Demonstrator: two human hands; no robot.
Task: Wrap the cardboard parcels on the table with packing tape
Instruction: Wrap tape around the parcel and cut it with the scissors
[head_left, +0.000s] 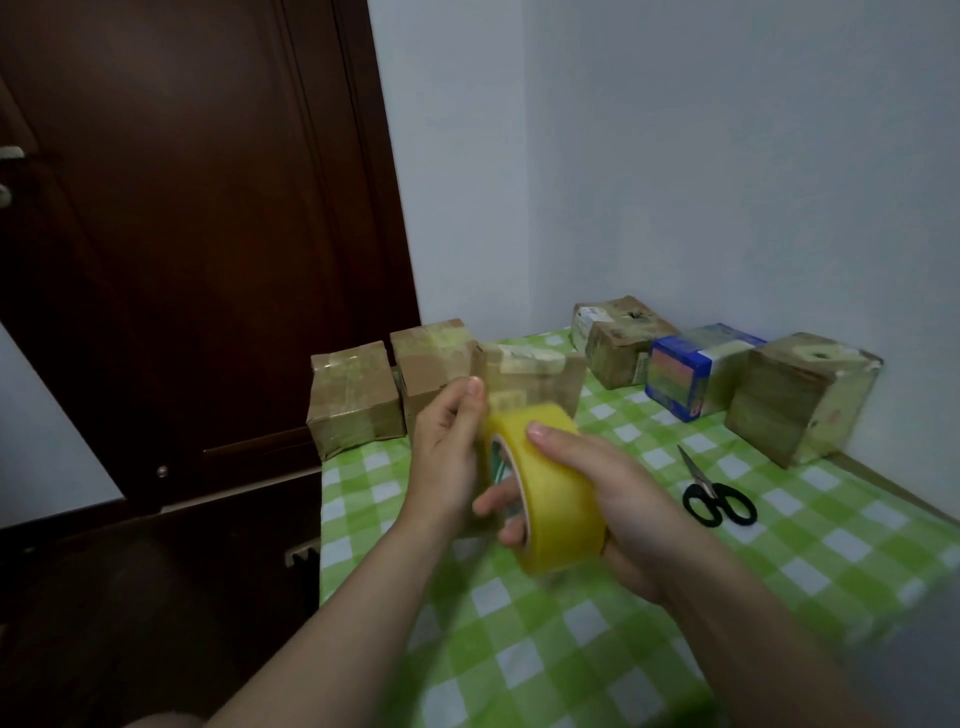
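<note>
Green-and-white checked tabletop (675, 597) runs to a pale wall. Above it the right hand (613, 499) reaches forward, fingers (506, 501) curled through and around a yellow roll of packing tape (550, 493), thumb on its outer band. Left of that roll, the left hand (447, 447) pinches something at thumb and fingertips; blurred. Brown taped cardboard parcels (356, 397) stand beyond the roll, black-handled scissors (714, 493) right of it

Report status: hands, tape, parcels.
Right hand grips yellow tape roll; left hand picking at its edge. Six parcels untouched along far table edge. Scissors lie right, clear.
</note>
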